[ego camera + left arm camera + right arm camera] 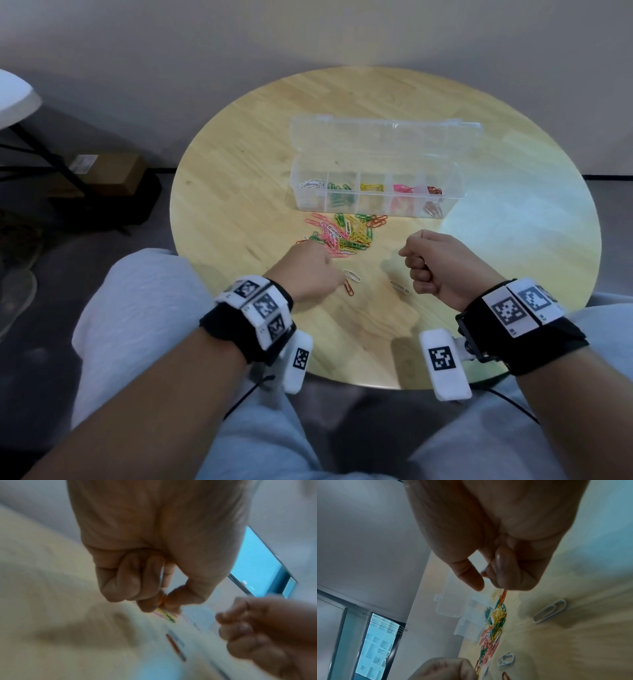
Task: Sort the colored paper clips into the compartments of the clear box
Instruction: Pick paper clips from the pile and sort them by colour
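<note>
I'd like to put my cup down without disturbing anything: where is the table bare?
Bare wood lies right of the clear box, toward the table rim, and behind its open lid. It is crowded in front: the clip pile, stray clips and both hands sit there.

Dim room, seemingly motion-blurred wrist views

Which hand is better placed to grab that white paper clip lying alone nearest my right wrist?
Right. The right hand hovers just beside the lone white paper clip, curled and seemingly empty. The left hand sits farther off at the multicoloured clip pile, its fingertips already pinching something there.
</note>
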### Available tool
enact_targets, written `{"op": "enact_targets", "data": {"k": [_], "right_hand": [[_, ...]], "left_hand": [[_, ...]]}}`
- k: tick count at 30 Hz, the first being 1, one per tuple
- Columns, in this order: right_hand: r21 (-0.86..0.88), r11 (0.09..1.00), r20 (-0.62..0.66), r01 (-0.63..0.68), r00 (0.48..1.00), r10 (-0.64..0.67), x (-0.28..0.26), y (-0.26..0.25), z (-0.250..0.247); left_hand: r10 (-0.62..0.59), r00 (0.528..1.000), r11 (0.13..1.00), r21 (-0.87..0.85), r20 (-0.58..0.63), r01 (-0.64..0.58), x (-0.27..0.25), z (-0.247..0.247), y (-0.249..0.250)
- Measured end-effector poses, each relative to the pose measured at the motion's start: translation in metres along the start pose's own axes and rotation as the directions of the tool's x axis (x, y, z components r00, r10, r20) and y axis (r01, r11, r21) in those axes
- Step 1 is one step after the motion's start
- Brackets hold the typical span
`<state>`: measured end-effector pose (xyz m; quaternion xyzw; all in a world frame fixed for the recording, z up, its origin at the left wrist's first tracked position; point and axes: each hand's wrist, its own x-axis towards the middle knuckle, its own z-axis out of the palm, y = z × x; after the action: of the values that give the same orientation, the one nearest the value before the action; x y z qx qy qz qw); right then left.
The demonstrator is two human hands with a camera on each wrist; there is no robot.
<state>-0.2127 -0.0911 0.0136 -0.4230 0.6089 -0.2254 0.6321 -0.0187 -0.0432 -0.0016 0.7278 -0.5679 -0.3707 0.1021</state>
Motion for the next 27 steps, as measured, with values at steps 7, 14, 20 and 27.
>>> {"op": "enact_targets", "data": {"k": [7,14,20,27], "right_hand": [[-0.018,0.999,0.101,-0.028,0.994,0.029,-0.003,-0.002,-0.001],[-0.475,0.880,0.196,-0.021,0.972,0.129,-0.014,0.006,0.009],[-0.508,0.861,0.143,0.005,0.987,0.079,-0.018,0.009,0.003],[-0.392,0.920,0.046,0.011,0.999,0.007,-0.019,-0.001,-0.015]], "left_hand": [[-0.006,0.973,0.478,-0.854,0.232,0.206,-0.005,-0.018,0.002],[0.110,0.960,0.420,-0.887,0.259,0.191,-0.009,-0.014,0.004],[0.091,0.995,0.916,-0.394,0.032,-0.071,-0.010,-0.010,0.006],[0.244,0.969,0.872,0.432,0.025,-0.231,-0.011,0.009,0.012]]}}
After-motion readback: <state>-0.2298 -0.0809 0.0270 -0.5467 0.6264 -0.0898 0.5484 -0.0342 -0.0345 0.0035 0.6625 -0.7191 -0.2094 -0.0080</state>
